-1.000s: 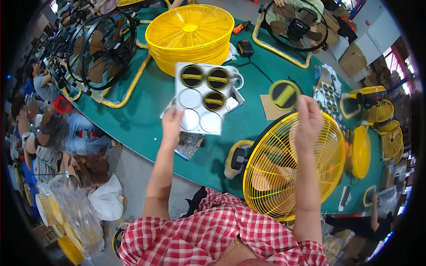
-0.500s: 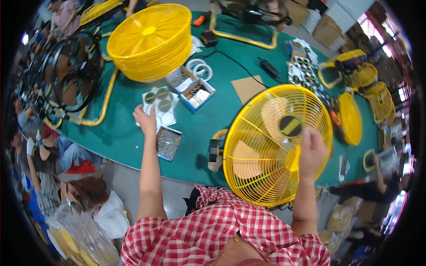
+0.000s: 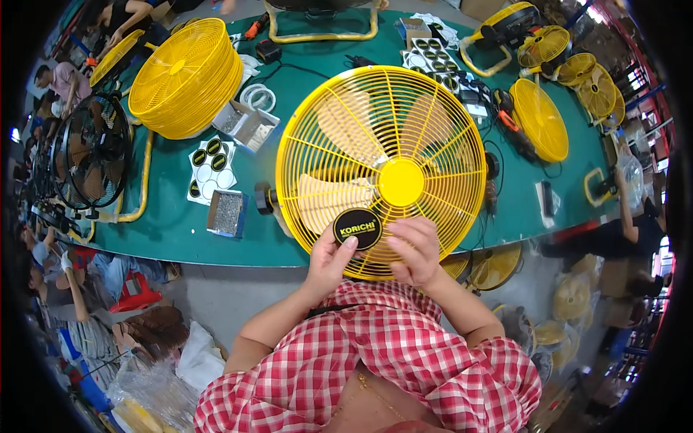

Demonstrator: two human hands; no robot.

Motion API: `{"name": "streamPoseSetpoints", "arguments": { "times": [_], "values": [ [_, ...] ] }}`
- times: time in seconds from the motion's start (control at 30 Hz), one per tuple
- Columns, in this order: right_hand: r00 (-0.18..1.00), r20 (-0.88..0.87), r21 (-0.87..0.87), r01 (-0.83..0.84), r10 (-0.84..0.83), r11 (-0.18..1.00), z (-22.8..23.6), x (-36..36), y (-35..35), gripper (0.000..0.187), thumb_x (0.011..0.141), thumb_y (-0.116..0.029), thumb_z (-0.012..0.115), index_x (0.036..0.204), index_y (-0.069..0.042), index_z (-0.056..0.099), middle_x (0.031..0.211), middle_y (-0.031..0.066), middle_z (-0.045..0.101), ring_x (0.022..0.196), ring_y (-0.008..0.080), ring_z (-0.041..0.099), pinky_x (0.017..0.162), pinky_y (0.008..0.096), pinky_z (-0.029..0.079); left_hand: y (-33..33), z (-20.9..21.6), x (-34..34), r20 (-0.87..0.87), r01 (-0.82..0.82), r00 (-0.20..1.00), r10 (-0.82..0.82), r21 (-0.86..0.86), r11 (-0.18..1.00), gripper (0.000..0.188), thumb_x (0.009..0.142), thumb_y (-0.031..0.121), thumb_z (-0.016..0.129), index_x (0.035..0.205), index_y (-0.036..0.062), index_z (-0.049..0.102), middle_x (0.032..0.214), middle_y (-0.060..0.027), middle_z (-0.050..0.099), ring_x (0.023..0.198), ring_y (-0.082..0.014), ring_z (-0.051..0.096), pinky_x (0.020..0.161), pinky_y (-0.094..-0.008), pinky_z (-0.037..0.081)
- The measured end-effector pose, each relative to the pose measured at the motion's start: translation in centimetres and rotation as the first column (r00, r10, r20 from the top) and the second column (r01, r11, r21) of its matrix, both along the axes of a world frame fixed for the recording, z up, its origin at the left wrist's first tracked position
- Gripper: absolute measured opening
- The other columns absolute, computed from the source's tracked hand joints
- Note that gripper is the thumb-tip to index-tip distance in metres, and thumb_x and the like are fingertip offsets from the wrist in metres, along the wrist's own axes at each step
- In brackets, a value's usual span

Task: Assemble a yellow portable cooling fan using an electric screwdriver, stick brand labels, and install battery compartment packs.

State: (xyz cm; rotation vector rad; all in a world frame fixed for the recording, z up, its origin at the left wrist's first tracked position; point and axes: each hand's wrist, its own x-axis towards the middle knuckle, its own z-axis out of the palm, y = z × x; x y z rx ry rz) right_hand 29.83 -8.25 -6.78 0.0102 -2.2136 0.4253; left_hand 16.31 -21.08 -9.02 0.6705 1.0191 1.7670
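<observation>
Between the thumb and fingers of my left hand [image 3: 330, 261] is a round black sticker [image 3: 358, 229] with yellow lettering, held in front of the lower part of a yellow fan guard [image 3: 289, 169]. The plain yellow hub disc [image 3: 401, 182] sits just above and right of it. Beside the sticker's right edge, my right hand [image 3: 416, 249] has its fingers loosely bent and apart, with nothing seen in them. Beige fan blades [image 3: 332, 196] show through the wire. Sheets of round black stickers [image 3: 209, 167] lie on the table to the left, several of their circles bare white.
On the green table [image 3: 173, 234] a box of small metal parts [image 3: 227, 213], open boxes [image 3: 253, 130] and white rings [image 3: 258, 98] lie left. A stack of yellow guards [image 3: 184, 79] stands behind them. More sticker sheets [image 3: 431, 58] and a yellow guard [image 3: 538, 119] are right.
My left hand has left the sticker sheet and come to the fan, where it now holds a black sticker. My right hand, earlier beside a black sticker over the guard, is lower and nearer the left.
</observation>
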Motion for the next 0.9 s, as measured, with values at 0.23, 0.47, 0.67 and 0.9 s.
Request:
{"name": "streamPoseSetpoints", "arguments": {
  "times": [0.23, 0.47, 0.67, 0.9],
  "values": [
    [0.966, -0.194, -0.202, 0.131, -0.171, 0.971, -9.6, 3.3, 0.8, 0.031, 0.077, -0.012, 0.057, 0.105, -0.004, 0.046, 0.099, 0.0142, 0.055, 0.081, 0.0289, 0.053, 0.073, 0.0399, 0.041, 0.2, -7.4, 1.1, -0.588, -0.15, 0.802, 0.106, -0.026, 0.988, 0.025, 0.084, 0.01, 0.054, 0.104, -0.0042, 0.053, 0.09, -0.0107, 0.059, 0.082, -0.0159, 0.056, 0.073, -0.0254, 0.044],
    [0.978, -0.023, -0.562, 0.157, -0.206, 0.812, -10.6, 2.3, 1.4, 0.021, 0.079, -0.007, 0.054, 0.1, -0.002, 0.05, 0.093, 0.0126, 0.054, 0.078, 0.026, 0.052, 0.071, 0.0316, 0.042, 1.2, -4.5, 1.4, -0.277, -0.084, 0.96, 0.04, -0.149, 0.985, 0.024, 0.089, 0.011, 0.051, 0.11, -0.0011, 0.051, 0.098, -0.002, 0.059, 0.084, -0.0068, 0.053, 0.075, -0.0225, 0.043],
    [0.992, 0.041, -0.948, 0.003, 0.116, 0.317, -5.8, 3.0, 1.2, 0.013, 0.085, -0.012, 0.057, 0.09, 0.0, 0.055, 0.083, 0.0029, 0.054, 0.074, 0.0077, 0.051, 0.068, 0.0213, 0.041, 1.2, -3.4, 2.6, -0.375, -0.051, 0.927, -0.021, -0.182, 0.982, 0.022, 0.088, 0.012, 0.053, 0.106, -0.0013, 0.052, 0.092, -0.0019, 0.059, 0.08, -0.0062, 0.053, 0.073, -0.0219, 0.043],
    [0.997, 0.051, -0.932, 0.029, 0.054, 0.362, -5.4, 4.2, 1.2, 0.012, 0.084, -0.011, 0.059, 0.083, 0.0, 0.054, 0.076, 0.0018, 0.053, 0.07, 0.0075, 0.05, 0.065, 0.0216, 0.041, 2.1, -3.3, 3.8, -0.523, -0.156, 0.851, 0.036, -0.187, 0.97, 0.027, 0.088, 0.012, 0.054, 0.112, 0.0, 0.049, 0.089, -0.0029, 0.058, 0.08, -0.0069, 0.053, 0.069, -0.0209, 0.042]
  ]
}}
